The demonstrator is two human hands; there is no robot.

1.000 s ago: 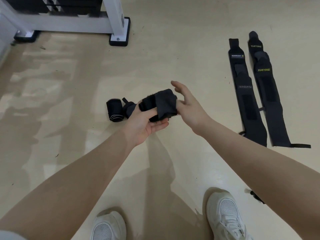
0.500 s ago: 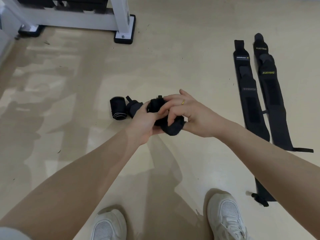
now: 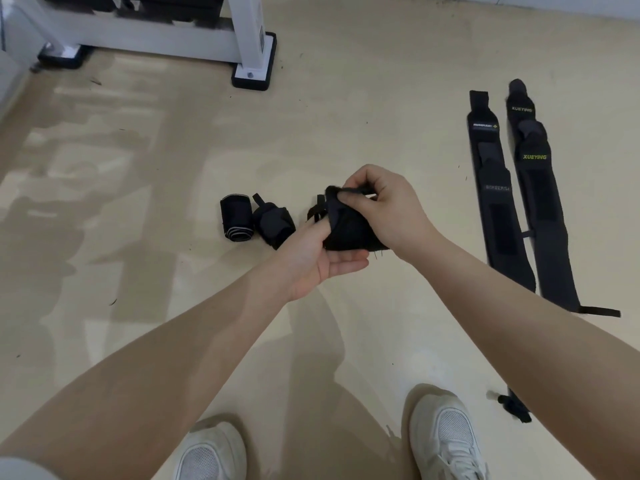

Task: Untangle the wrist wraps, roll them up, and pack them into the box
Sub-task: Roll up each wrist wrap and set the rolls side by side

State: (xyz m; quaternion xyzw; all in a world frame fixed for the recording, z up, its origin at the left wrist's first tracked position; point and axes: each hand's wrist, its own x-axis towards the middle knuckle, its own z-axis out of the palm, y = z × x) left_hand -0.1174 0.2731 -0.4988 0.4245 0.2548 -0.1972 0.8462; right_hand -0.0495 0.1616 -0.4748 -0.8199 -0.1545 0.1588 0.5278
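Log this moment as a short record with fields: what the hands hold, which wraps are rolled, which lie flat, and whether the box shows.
in hands: black wrist wrap, partly rolled
left hand: supports it from below, thumb on it
right hand: pinches its top edge
rolled wraps: two, side by side on the floor
flat wraps: two, laid out lengthwise, on the person's right
box: not in view
background: white frame
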